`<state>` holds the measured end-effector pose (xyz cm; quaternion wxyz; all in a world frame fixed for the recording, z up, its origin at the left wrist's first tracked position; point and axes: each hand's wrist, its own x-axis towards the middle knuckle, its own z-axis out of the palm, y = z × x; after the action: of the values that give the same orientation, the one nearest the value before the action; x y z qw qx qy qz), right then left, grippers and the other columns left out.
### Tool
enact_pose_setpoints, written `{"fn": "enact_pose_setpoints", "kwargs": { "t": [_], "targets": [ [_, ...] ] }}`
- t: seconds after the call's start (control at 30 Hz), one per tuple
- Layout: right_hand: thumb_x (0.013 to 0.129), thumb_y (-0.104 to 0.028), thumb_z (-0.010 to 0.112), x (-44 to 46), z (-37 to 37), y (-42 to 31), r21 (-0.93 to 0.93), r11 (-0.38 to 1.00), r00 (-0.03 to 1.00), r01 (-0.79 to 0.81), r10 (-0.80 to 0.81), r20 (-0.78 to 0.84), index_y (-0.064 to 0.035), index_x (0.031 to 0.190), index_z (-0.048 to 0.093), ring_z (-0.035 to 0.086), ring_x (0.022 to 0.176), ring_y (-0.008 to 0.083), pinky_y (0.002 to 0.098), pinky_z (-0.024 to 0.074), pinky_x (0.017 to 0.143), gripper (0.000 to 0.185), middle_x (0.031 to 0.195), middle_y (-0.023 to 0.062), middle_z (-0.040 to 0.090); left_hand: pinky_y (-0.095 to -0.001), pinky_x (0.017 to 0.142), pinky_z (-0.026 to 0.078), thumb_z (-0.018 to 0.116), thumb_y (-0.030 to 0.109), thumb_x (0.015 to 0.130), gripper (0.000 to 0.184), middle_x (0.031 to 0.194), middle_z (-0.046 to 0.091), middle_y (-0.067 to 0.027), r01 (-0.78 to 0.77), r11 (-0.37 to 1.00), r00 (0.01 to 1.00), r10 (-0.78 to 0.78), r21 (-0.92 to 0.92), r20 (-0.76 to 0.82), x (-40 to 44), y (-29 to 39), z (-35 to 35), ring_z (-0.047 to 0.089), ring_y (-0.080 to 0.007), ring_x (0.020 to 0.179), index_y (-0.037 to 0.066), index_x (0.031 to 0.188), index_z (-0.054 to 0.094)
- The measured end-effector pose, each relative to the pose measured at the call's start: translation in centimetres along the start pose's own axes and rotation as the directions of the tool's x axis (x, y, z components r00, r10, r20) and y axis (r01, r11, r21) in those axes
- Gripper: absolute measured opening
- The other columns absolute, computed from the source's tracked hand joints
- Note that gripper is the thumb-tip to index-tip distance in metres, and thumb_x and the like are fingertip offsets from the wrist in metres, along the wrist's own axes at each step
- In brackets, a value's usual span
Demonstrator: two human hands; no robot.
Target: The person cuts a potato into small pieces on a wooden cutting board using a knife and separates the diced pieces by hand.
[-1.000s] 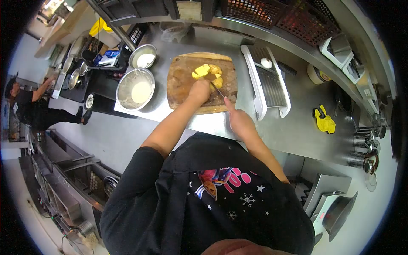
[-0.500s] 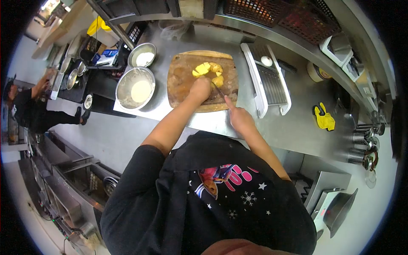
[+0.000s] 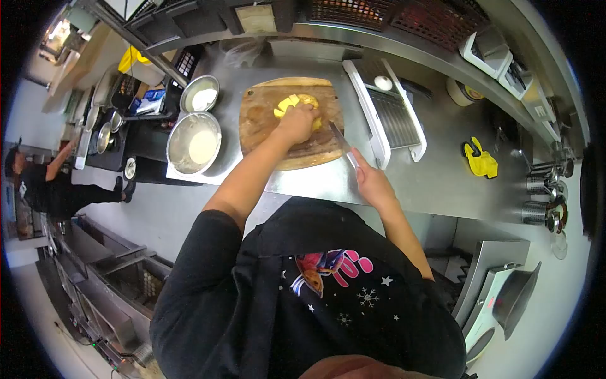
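We can make out no full word, brand or number for certain. Large, rounded pink lettering [image 3: 351, 265] runs across the black fabric garment [image 3: 303, 316] on the wearer's chest, but we cannot read it whole. Beside it we see white printed stars [image 3: 386, 280] and a white snowflake sign [image 3: 368, 297]. Print on the blue-and-white package [image 3: 149, 103] is too small for us to read, as are any marks on the pale rectangular label [image 3: 255, 19] on the black bin front.
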<state>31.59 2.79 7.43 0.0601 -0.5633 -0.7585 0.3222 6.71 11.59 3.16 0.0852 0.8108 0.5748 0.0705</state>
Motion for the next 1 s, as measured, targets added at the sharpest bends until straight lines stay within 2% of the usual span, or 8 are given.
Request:
{"fn": "enact_pose_setpoints", "kwargs": {
  "t": [0.07,0.27,0.37,0.47,0.57,0.67,0.77,1.0],
  "targets": [
    [0.09,-0.02,0.041,-0.2,0.1,0.4,0.017,1.0,1.0,-0.003,0.003,-0.009,-0.0267,0.137,0.029,0.058,0.074,0.0413,0.0498,0.0442,0.071,0.05,0.078,0.0253,0.06,-0.0417,0.082,0.041,0.054,0.009,0.076,0.03,0.104,0.059,-0.0119,-0.001,0.997,0.997,-0.005,0.077,0.076,0.4,0.4,-0.5,0.054,-0.0234,0.103,0.011,0.105,0.06],
    [0.089,-0.019,0.041,0.0,0.0,0.7,0.038,0.999,1.0,-0.014,0.014,0.005,-0.0277,0.137,0.03,0.058,0.077,0.0418,0.0501,0.0441,0.072,0.049,0.08,0.026,0.06,-0.0431,0.081,0.041,0.057,0.029,0.078,0.028,0.1,0.063,-0.0126,0.276,0.946,0.911,-0.313,0.168,0.267,1.3,1.8,-0.7,0.056,-0.0253,0.1,0.008,0.095,0.065],
    [0.089,-0.019,0.041,0.0,0.1,0.8,0.034,0.999,1.0,-0.015,0.014,0.017,-0.0272,0.137,0.03,0.058,0.078,0.0419,0.0501,0.0442,0.072,0.05,0.08,0.0265,0.06,-0.0433,0.081,0.041,0.056,0.033,0.08,0.029,0.096,0.065,-0.0117,0.178,0.955,0.977,-0.201,0.239,0.077,0.8,1.7,0.2,0.061,-0.0254,0.092,0.009,0.092,0.066],
    [0.089,-0.018,0.041,0.3,0.0,0.8,0.04,0.999,1.0,-0.018,0.017,0.019,-0.0249,0.137,0.031,0.058,0.077,0.0422,0.0494,0.0445,0.073,0.049,0.081,0.0271,0.06,-0.0443,0.079,0.043,0.057,0.032,0.079,0.027,0.091,0.065,-0.012,0.164,0.966,0.986,-0.168,0.201,0.006,1.0,2.1,0.1,0.063,-0.0279,0.085,0.011,0.093,0.067],
    [0.089,-0.017,0.041,0.3,-0.2,0.7,0.044,0.999,0.999,-0.023,0.022,0.024,-0.0218,0.137,0.032,0.058,0.077,0.0426,0.0479,0.0446,0.073,0.049,0.081,0.028,0.059,-0.043,0.078,0.046,0.059,0.031,0.078,0.025,0.092,0.065,-0.0117,0.303,0.951,0.896,-0.306,0.06,0.323,2.4,2.3,-0.2,0.062,-0.0294,0.088,0.014,0.094,0.067],
    [0.089,-0.016,0.041,0.4,-0.1,0.9,0.023,1.0,1.0,0.002,-0.002,0.013,-0.0219,0.137,0.032,0.058,0.076,0.042,0.0487,0.0447,0.072,0.049,0.08,0.0268,0.06,-0.041,0.077,0.048,0.062,0.03,0.076,0.024,0.093,0.065,-0.0115,0.327,0.941,0.908,-0.338,0.085,0.246,2.9,1.3,1.3,0.062,-0.0295,0.088,0.015,0.095,0.067],
    [0.087,-0.014,0.041,0.5,0.3,1.2,0.0,0.999,0.999,0.035,-0.035,-0.012,-0.0225,0.136,0.033,0.059,0.073,0.0409,0.0501,0.045,0.068,0.05,0.077,0.0248,0.06,-0.0392,0.079,0.048,0.064,0.029,0.075,0.024,0.094,0.065,-0.0108,0.292,0.954,0.9,-0.3,0.072,0.317,2.7,0.6,1.0,0.062,-0.0272,0.09,0.016,0.095,0.067],
    [0.083,-0.009,0.044,0.7,0.5,0.5,-0.081,0.995,0.999,0.054,-0.055,-0.003,-0.0228,0.136,0.033,0.06,0.07,0.038,0.0488,0.046,0.065,0.056,0.072,0.022,0.059,-0.0402,0.078,0.045,0.065,0.029,0.074,0.022,0.091,0.066,-0.0103,0.267,0.962,0.933,-0.271,0.049,0.238,1.9,2.0,0.0,0.061,-0.0264,0.09,0.015,0.091,0.067]
  ]
}}
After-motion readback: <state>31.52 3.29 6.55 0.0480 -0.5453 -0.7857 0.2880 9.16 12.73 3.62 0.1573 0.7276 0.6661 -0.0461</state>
